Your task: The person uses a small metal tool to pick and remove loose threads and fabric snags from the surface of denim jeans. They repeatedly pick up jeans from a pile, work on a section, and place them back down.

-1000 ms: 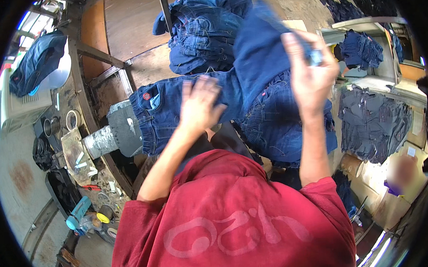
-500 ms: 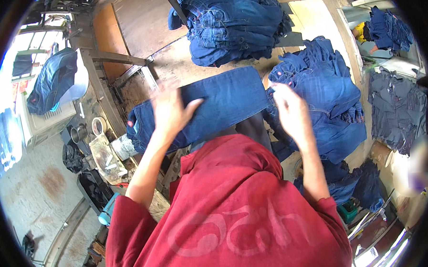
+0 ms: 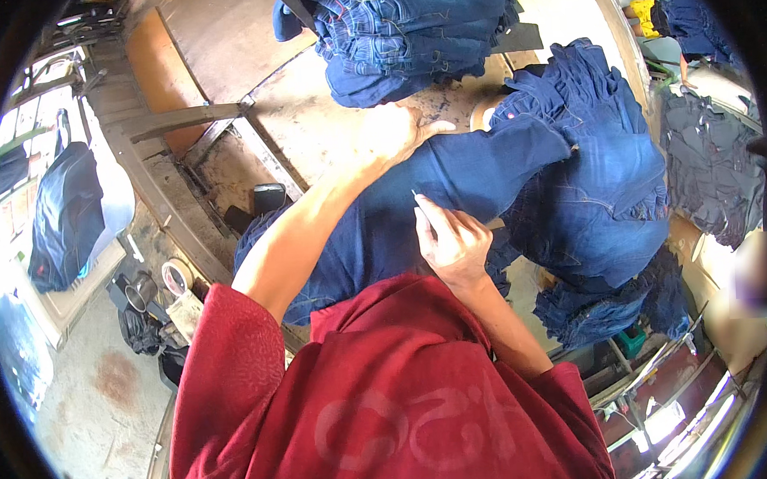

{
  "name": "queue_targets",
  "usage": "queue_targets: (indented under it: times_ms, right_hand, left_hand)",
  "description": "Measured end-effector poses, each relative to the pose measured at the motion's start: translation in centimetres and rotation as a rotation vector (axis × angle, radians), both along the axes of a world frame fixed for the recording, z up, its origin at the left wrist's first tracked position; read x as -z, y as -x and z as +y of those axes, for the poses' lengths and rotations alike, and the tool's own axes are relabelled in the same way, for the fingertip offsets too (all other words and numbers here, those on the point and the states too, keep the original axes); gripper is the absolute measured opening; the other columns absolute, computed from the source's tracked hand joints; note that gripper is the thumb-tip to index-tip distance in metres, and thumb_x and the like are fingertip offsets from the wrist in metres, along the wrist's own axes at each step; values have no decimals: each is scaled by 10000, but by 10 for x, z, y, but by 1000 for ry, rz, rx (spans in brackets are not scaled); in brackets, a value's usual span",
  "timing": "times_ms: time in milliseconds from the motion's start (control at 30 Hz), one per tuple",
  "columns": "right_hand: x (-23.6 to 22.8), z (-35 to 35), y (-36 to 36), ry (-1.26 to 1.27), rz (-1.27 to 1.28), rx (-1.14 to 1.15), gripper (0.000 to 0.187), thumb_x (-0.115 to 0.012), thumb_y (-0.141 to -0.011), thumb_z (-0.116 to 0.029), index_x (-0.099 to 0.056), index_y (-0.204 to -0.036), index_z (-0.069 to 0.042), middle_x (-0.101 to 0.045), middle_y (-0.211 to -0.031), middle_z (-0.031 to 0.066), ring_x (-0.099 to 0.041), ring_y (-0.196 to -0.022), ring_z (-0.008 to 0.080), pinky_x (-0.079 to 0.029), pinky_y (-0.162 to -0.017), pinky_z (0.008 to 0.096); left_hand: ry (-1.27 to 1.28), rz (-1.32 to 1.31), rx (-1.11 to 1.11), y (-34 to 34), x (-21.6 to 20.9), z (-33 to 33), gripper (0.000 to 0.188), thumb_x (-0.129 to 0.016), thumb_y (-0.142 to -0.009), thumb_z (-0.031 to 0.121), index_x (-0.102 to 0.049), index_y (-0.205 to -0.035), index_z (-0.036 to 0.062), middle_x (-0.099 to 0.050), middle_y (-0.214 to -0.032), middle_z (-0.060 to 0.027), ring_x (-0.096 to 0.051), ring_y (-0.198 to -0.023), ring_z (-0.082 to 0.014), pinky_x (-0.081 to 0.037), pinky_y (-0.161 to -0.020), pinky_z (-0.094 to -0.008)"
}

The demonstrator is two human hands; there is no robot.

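A worn wooden table (image 3: pixel 310 131) in a cluttered workshop carries the denim, with a stained concrete floor to the left. The left hand (image 3: pixel 396 132) lies flat with fingers spread on the far end of a dark blue pair of jeans (image 3: pixel 450 185) stretched across the table; half a second ago it pressed nearer the middle, so it has slid outward along the cloth. The right hand (image 3: pixel 452 241), which a second ago was raised with a small blue object, is now down on the near edge of the same jeans, curled around a thin pointed tool whose kind I cannot tell. That puts the garment smoothed flat and pinned, with the tool brought to its surface.

Counted: two hands, one pair of jeans under them, one heap of jeans (image 3: pixel 409 33) at the far side, one larger pile (image 3: pixel 595 187) to the right, and one roll of tape (image 3: pixel 177 276) at the near left.
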State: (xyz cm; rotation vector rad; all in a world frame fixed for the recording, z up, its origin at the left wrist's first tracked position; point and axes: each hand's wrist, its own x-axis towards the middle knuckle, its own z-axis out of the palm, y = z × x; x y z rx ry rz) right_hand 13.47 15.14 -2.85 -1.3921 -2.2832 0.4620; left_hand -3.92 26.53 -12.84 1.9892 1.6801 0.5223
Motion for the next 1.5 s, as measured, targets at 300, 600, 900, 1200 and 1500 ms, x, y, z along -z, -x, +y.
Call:
queue_targets:
  times_ms: [300,600,900,1200,1500]
  right_hand:
    - [18,23,25,93,-208,17,238,-801,-884,-159,-788,-1120,-133,-680,-694,-5,-646,-559,190,-548,-565,334]
    - [-21,-19,-8,213,-128,63,232,-823,-871,-105,-816,-1102,-130,-742,-753,48,-680,-562,225,-542,-532,343]
    - [28,29,25,23,-136,63,205,-793,-885,-117,-793,-1088,-144,-692,-679,-14,-668,-549,170,-547,-499,324]
    - [-21,12,11,212,-239,0,162,-816,-884,-152,-803,-1045,-158,-700,-656,51,-691,-538,208,-550,-500,366]
    - [24,30,18,60,-73,39,157,-811,-886,-81,-781,-1036,-117,-722,-696,30,-697,-568,190,-566,-516,336]
  left_hand:
    - [-97,-14,-52,2,-7,1,552,-727,-994,503,-733,-667,58,-635,-545,-168,-675,-503,-339,-545,-517,-449]
    - [-55,-62,-148,-4,4,-2,508,-712,-1002,465,-761,-692,65,-654,-562,-172,-690,-521,-345,-558,-524,-449]
    - [22,-81,-169,-7,6,-2,471,-680,-1022,454,-785,-741,91,-664,-579,-188,-702,-539,-364,-573,-553,-462]
    - [0,-108,-165,-7,14,-3,489,-670,-1030,445,-775,-727,75,-670,-591,-201,-709,-549,-369,-586,-567,-466]
    - [19,-110,-185,-8,15,-2,484,-671,-1025,454,-794,-749,74,-678,-603,-209,-726,-579,-372,-592,-569,-468]
